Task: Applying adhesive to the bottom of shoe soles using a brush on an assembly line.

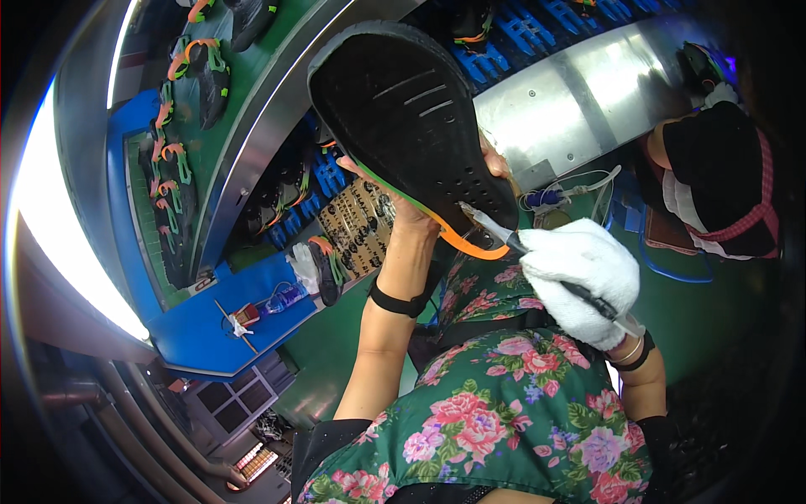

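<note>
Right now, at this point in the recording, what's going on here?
A person holds up a black shoe, its underside toward the camera, in a bare left hand. The white-gloved right hand grips a slim brush-like tool, its tip over the underside near the small holes; whether it touches is hard to tell. More shoes lie on a green surface at the upper left, and another person is at the right.

lots of colours

the shoe (395, 109) is black, with orange and green on its edge. the worn glove (579, 273) is white. the apron (504, 449) is green with pink and purple flowers. the other person's strap (767, 197) is red and checked.
</note>
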`<state>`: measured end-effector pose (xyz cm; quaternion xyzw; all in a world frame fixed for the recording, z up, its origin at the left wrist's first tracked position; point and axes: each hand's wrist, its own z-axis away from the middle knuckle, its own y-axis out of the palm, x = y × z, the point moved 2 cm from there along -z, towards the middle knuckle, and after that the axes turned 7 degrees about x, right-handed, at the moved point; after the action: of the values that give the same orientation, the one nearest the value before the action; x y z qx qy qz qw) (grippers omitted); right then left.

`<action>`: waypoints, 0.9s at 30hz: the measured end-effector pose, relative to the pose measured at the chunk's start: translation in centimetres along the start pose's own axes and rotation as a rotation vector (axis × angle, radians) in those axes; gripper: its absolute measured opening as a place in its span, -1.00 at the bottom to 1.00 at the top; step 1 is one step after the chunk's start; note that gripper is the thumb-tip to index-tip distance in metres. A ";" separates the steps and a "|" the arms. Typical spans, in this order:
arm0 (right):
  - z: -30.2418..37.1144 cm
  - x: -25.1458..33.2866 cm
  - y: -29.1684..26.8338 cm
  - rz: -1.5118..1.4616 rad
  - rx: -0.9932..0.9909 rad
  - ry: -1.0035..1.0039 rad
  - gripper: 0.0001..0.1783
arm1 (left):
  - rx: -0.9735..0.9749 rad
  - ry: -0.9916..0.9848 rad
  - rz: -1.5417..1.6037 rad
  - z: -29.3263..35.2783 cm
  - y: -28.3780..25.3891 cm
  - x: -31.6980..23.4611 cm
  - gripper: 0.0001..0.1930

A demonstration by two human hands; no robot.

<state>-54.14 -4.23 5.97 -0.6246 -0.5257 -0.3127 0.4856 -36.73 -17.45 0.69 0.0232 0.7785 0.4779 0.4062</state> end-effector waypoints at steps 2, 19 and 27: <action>-1.5 1.4 -0.3 0.012 0.008 -0.051 -0.73 | -0.018 -0.004 -0.001 -0.3 1.1 -0.1 -0.32; 0.1 -1.6 -0.1 -0.162 0.307 -0.188 -0.64 | -0.162 -0.350 0.057 1.0 -1.9 0.8 0.29; -0.2 -1.5 0.6 0.003 0.475 -0.149 -0.65 | -0.151 -0.623 -0.015 0.2 -0.8 -0.3 0.04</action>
<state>-53.90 -4.94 4.51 -0.5150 -0.6178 -0.1328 0.5791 -36.15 -17.89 0.21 0.1325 0.5793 0.5011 0.6291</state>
